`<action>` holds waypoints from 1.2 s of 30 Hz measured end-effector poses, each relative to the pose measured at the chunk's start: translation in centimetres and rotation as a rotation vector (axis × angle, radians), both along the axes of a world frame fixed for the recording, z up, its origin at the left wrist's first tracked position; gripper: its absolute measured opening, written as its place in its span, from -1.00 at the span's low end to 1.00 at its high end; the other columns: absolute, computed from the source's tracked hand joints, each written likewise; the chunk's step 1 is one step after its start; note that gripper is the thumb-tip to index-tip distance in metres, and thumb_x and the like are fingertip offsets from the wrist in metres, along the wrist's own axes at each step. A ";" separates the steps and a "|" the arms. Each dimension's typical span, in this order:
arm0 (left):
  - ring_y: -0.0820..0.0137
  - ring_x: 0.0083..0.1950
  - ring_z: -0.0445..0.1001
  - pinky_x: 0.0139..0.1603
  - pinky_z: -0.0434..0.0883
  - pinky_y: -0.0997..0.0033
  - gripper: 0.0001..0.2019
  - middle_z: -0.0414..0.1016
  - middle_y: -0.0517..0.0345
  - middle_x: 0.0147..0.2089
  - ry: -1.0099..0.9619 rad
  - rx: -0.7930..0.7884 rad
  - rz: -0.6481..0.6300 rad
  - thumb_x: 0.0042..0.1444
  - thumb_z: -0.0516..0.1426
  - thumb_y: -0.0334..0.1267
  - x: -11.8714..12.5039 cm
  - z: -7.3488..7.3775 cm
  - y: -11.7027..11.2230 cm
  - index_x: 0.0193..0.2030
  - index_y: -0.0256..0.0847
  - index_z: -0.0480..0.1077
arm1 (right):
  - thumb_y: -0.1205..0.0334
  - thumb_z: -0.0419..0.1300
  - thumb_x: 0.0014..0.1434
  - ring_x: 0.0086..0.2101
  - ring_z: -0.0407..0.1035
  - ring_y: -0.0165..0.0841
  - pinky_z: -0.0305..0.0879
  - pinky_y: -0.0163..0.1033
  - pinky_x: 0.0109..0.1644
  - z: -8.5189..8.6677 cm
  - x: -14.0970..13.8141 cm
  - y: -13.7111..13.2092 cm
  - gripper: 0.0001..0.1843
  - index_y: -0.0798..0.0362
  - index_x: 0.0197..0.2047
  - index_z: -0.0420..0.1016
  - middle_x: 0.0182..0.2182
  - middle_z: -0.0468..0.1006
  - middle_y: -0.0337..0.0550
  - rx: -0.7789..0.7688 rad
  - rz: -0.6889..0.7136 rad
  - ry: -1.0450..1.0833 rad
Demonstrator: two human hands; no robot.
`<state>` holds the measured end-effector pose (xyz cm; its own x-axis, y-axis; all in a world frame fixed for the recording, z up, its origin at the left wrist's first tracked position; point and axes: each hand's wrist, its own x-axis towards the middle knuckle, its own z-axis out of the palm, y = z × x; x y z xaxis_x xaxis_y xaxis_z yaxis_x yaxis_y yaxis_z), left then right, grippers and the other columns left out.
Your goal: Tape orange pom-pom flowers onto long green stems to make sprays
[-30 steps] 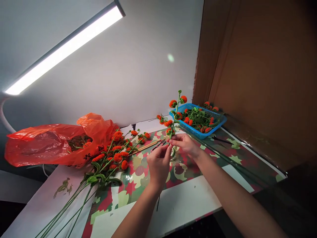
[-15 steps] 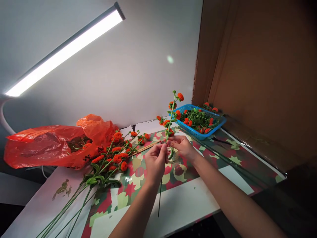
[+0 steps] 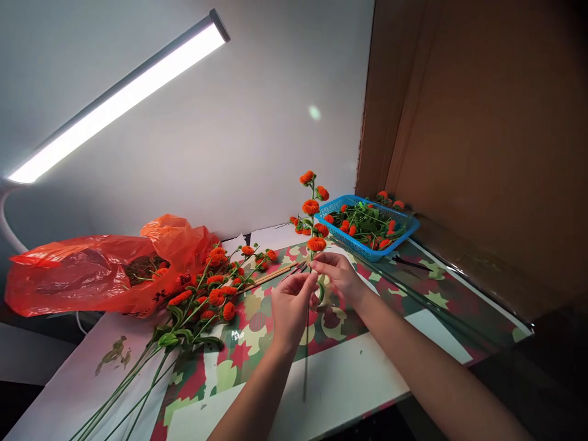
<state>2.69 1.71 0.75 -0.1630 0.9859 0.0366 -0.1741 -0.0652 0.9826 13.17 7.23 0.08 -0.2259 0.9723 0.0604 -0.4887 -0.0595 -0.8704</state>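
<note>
An artificial flower stem (image 3: 310,207) with several fuzzy orange blooms and small green leaves stands nearly upright between my hands. My left hand (image 3: 290,303) pinches its lower part, and the thin bare end hangs down below. My right hand (image 3: 339,275) is closed at the stem just above the left fingertips, thumb and forefinger together. Part of a green roll (image 3: 321,293), looking like tape, shows between the hands, mostly hidden by fingers. Behind the left fingers lies a tool with wooden-coloured handles (image 3: 271,275), its tip partly covered.
Several finished orange flower stems (image 3: 215,298) lie at the left beside a red plastic bag (image 3: 92,269). A blue basket (image 3: 374,253) of flower pieces stands at the back right. A lit lamp (image 3: 124,98) hangs above left; a cardboard wall (image 3: 482,122) rises at the right.
The flower stem has turned about its length, so its blooms now face me. It leans less to the right, and its bare lower end has swung slightly right.
</note>
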 end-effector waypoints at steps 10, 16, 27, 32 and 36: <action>0.75 -0.77 -0.08 -0.80 -0.06 0.74 -0.74 0.07 0.42 -0.71 -0.508 -0.198 -0.385 -0.11 0.27 -0.15 -1.3 0.3 0.6 -0.51 -0.29 0.34 | 0.04 0.42 -0.26 -0.48 0.30 -0.43 0.24 -0.25 -0.25 0.5 0.3 -0.6 -0.71 0.07 -0.55 0.53 -0.60 0.46 -0.27 0.043 0.190 0.032; 0.75 -0.78 -0.07 -0.81 -0.05 0.76 -0.74 0.06 0.42 -0.69 -0.556 -0.281 -0.443 -0.06 0.25 -0.12 -1.0 -0.9 0.6 -0.49 -0.28 0.34 | 0.04 0.40 -0.22 -0.52 0.26 -0.48 0.17 -0.32 -0.37 0.6 0.6 -0.6 -0.71 0.09 -0.54 0.54 -0.63 0.41 -0.28 0.005 0.347 0.020; 0.39 -0.12 0.45 -0.19 0.41 0.47 -0.58 0.42 0.07 -0.01 -0.112 0.050 0.002 -0.13 0.29 -0.19 -2.5 0.3 2.2 -0.07 -0.14 0.43 | 0.06 0.35 -0.13 -0.59 0.13 -0.53 0.04 -0.35 -0.48 0.9 1.0 -0.4 -0.69 0.14 -0.60 0.47 -0.67 0.29 -0.34 0.167 0.250 -0.232; 0.47 -0.29 0.44 -0.29 0.39 0.49 -0.61 0.45 0.18 -0.24 -0.158 0.061 -0.098 -0.19 0.32 -0.27 -3.3 0.2 2.8 -0.14 -0.17 0.42 | 0.03 0.35 -0.14 -0.55 0.18 -0.51 0.03 -0.35 -0.47 0.5 0.8 -0.5 -0.68 0.15 -0.53 0.49 -0.63 0.35 -0.30 0.160 0.289 -0.270; 0.51 -0.34 0.41 -0.34 0.37 0.52 -0.67 0.41 0.22 -0.30 -0.041 0.186 0.002 -0.15 0.30 -0.31 -3.0 0.3 2.4 -0.19 -0.18 0.38 | 0.01 0.37 -0.18 -0.55 0.16 -0.51 0.00 -0.34 -0.46 0.4 0.7 -0.3 -0.64 0.17 -0.54 0.47 -0.64 0.34 -0.30 0.132 0.288 -0.297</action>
<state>-0.33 4.12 1.04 -0.1705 0.9623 0.2119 -0.2133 -0.2460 0.9455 13.84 6.88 0.43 -0.5136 0.8551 0.0716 -0.1953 -0.0352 -0.9801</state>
